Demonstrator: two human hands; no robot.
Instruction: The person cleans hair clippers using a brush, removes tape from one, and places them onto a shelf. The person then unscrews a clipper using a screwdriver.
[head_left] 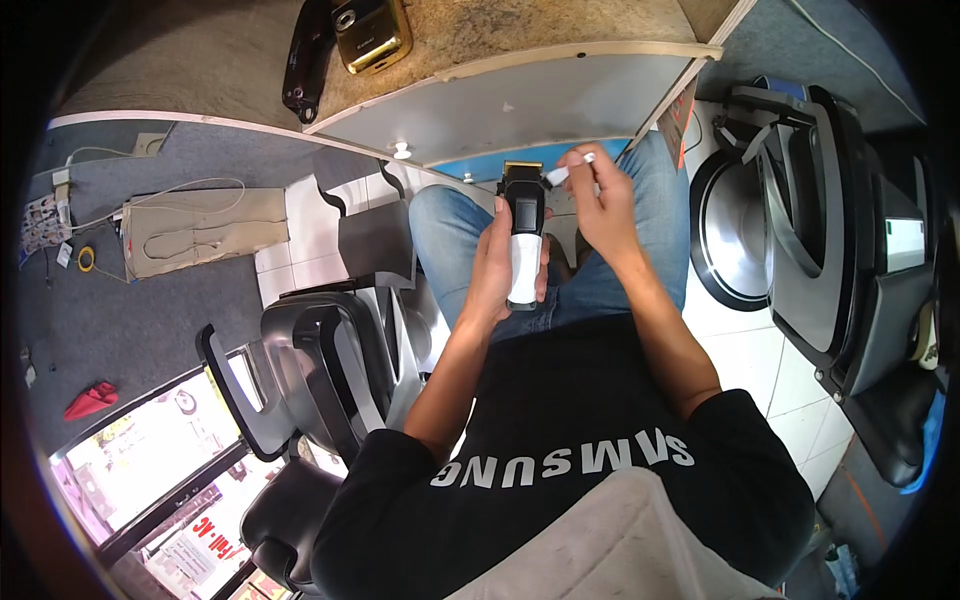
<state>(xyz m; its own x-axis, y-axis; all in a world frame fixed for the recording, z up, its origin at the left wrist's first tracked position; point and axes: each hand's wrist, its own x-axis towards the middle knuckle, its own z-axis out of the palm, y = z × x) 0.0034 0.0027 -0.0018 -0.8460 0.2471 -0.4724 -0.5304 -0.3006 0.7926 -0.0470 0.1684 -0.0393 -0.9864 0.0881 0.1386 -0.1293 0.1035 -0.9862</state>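
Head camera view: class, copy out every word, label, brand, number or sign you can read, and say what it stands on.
"SAMSUNG": upside down, on the black T-shirt.
"Full-AC": red, tilted, on the white sign; its smaller print is unreadable.
Gold device: small lettering, too small to read surely.
Clipper: no readable text.
Bright panel: washed out, unreadable.

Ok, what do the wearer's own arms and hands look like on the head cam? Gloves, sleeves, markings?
No gloves: left hand and right hand are both bare, with no watch or bracelet visible. Black T-shirt with short, plain black sleeves, forearms uncovered. Pale capital lettering reads SAMSUNG, upside down in this view. No cables on the arms.
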